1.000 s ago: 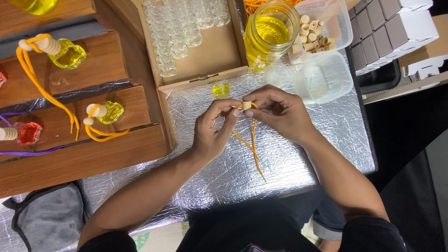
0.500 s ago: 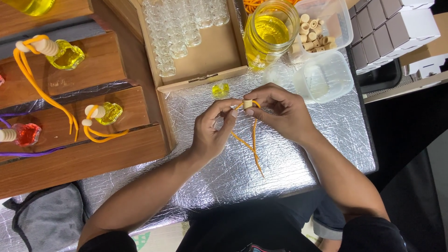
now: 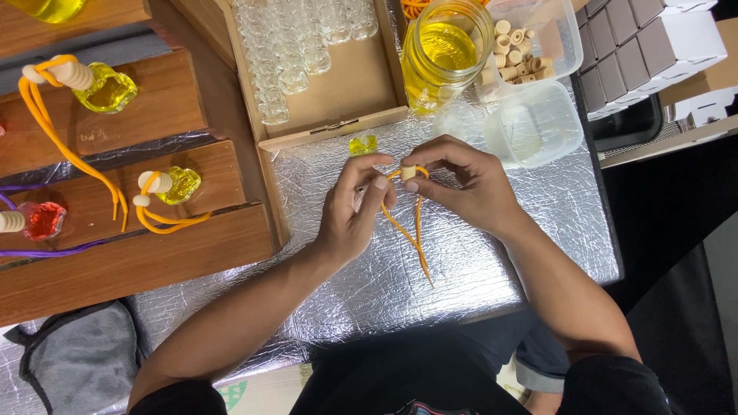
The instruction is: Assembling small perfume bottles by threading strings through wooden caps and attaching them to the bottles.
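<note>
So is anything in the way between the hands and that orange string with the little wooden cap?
Nothing visible is. Both the left hand and the right hand already pinch the wooden cap on the orange cord, whose ends hang over the foil-covered table.

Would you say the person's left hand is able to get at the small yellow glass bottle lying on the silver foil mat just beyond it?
Probably yes: the small yellow glass bottle lies bare just past the left hand, though its fingers hold an orange cord.
</note>
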